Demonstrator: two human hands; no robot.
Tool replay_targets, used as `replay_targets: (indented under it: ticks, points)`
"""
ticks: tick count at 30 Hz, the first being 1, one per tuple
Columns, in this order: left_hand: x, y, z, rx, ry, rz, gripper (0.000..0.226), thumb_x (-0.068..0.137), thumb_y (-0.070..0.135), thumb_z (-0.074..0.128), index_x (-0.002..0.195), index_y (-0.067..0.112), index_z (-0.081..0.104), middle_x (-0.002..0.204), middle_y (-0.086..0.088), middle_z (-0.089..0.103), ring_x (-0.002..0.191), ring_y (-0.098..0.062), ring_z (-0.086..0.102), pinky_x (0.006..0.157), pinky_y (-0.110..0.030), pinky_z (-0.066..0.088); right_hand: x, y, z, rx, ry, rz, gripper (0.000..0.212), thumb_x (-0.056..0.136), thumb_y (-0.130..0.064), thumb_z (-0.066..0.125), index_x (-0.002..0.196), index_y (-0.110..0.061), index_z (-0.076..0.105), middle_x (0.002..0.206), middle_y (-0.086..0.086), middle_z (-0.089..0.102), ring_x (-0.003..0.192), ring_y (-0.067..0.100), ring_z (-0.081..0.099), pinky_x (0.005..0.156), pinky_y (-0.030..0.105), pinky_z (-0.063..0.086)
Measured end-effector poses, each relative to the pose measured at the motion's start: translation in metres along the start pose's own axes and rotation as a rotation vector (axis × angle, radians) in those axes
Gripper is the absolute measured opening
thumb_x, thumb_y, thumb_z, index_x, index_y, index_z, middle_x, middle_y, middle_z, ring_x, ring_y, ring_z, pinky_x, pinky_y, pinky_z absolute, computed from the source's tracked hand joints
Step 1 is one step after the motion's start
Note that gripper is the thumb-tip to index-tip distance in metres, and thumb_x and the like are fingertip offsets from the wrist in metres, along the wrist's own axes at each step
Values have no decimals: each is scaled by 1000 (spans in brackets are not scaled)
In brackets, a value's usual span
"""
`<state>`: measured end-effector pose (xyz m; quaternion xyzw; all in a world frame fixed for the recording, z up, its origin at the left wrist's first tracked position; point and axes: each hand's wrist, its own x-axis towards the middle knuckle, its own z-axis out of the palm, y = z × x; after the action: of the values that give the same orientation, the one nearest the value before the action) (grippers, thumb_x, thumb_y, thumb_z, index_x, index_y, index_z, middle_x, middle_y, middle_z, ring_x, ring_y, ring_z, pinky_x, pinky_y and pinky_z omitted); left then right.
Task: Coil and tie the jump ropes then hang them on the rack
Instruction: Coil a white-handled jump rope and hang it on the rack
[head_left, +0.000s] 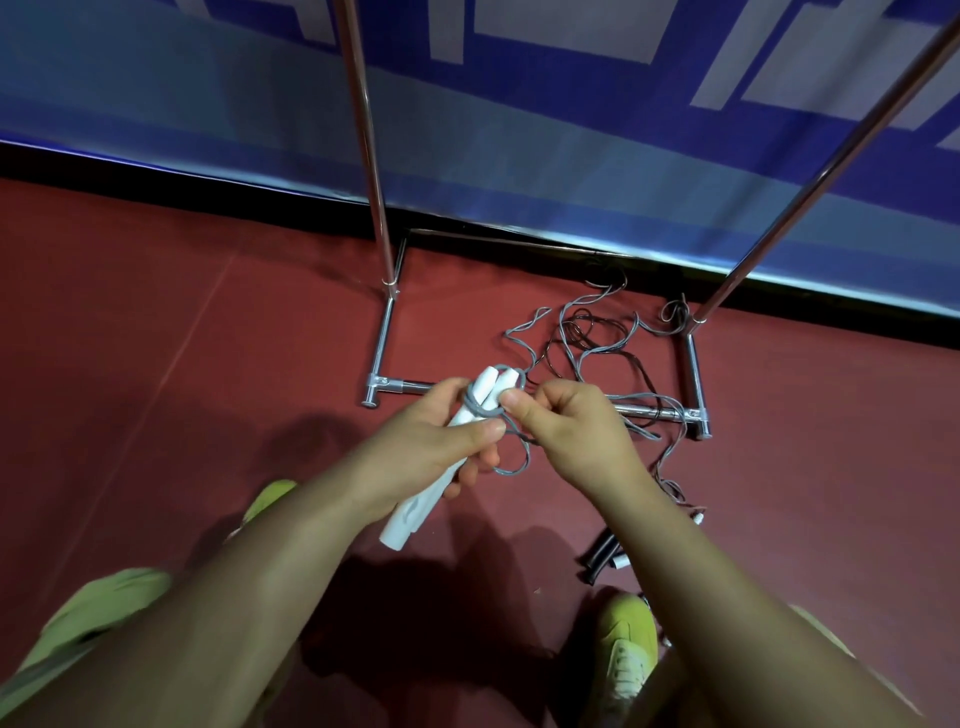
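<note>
Nearest, the left hand (441, 441) has its grip closed around 2 white handles (452, 457) held side by side, thumb pressed across them. The right hand (566, 421) pinches the grey cord (485, 410) just beside the handle tops, where a loop already wraps them. The handles look light, rigid and smooth, so they likely slide against each other unless squeezed together. The cord looks thin, limp and springy, best held close to the wrap to keep tension. Farther out, its loose length tangles with a dark rope (587, 332) on the floor (208, 322), across the base of the metal rack (382, 338).
</note>
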<state>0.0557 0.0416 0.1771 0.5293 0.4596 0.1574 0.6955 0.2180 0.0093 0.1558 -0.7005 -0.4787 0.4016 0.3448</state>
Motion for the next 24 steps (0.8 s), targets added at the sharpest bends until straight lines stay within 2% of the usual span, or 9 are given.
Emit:
replay_targets:
  ticks: [4, 8, 11, 13, 17, 19, 20, 22, 24]
  points:
    - [1, -2, 4, 26, 41, 41, 22, 96, 23, 50, 107, 42, 51, 66, 4, 60, 53, -12, 51, 54, -28, 40, -1, -4, 4, -123, 27, 52, 53, 85, -48, 63, 49, -17, 39, 38, -10, 42, 42, 7, 35, 49, 27, 31]
    - [1, -2, 5, -1, 89, 19, 13, 97, 27, 48, 107, 27, 56, 63, 4, 58, 52, -13, 48, 51, -27, 37, -2, -10, 4, -171, 7, 62, 58, 86, -54, 57, 56, -6, 48, 47, -4, 44, 49, 13, 39, 54, 32, 36]
    - [5, -1, 2, 13, 192, 9, 11, 95, 27, 50, 99, 19, 58, 60, 5, 58, 49, -13, 46, 48, -25, 35, -6, -14, -3, -278, -81, 30, 65, 91, -61, 43, 73, -2, 61, 62, 3, 59, 62, 19, 54, 65, 38, 46]
    - [10, -1, -5, -40, 319, -12, 9, 94, 25, 52, 89, 18, 56, 57, 5, 56, 45, -12, 44, 46, -23, 33, -11, -18, -10, -411, -129, -28, 56, 93, -60, 37, 77, -12, 61, 68, 0, 63, 74, 24, 59, 71, 38, 49]
    - [17, -4, -20, -38, 429, -65, 14, 93, 22, 53, 80, 19, 56, 59, 4, 55, 44, -11, 43, 45, -22, 32, -15, -23, -18, -628, -81, -286, 20, 93, -36, 53, 99, -21, 65, 87, -2, 66, 88, 22, 59, 71, 33, 44]
    - [18, -8, -21, 76, 401, -87, 17, 92, 23, 54, 77, 19, 57, 59, 5, 57, 43, -10, 45, 45, -22, 34, -14, -22, -20, -508, -58, -451, 19, 87, -28, 57, 97, -17, 68, 83, -6, 65, 80, 11, 57, 68, 29, 42]
    - [18, -10, -21, 147, 366, -91, 17, 92, 23, 54, 76, 18, 57, 58, 7, 58, 43, -9, 46, 44, -22, 35, -14, -23, -22, -401, -68, -475, 15, 83, -26, 59, 91, -18, 69, 76, -13, 61, 73, 2, 54, 65, 21, 39]
    - [16, -10, -19, 275, 229, -84, 15, 93, 22, 54, 80, 16, 59, 58, 6, 60, 44, -9, 47, 42, -20, 36, -13, -25, -27, -175, -75, -434, 6, 79, -22, 62, 79, -25, 67, 67, -18, 58, 67, -4, 52, 62, 10, 37]
    - [10, -9, -13, 364, 34, -78, 10, 93, 20, 54, 85, 15, 58, 63, 6, 61, 48, -10, 48, 43, -19, 37, -11, -28, -33, 68, -91, -370, 14, 77, -15, 65, 73, -28, 63, 63, -16, 61, 61, -3, 54, 60, 11, 40]
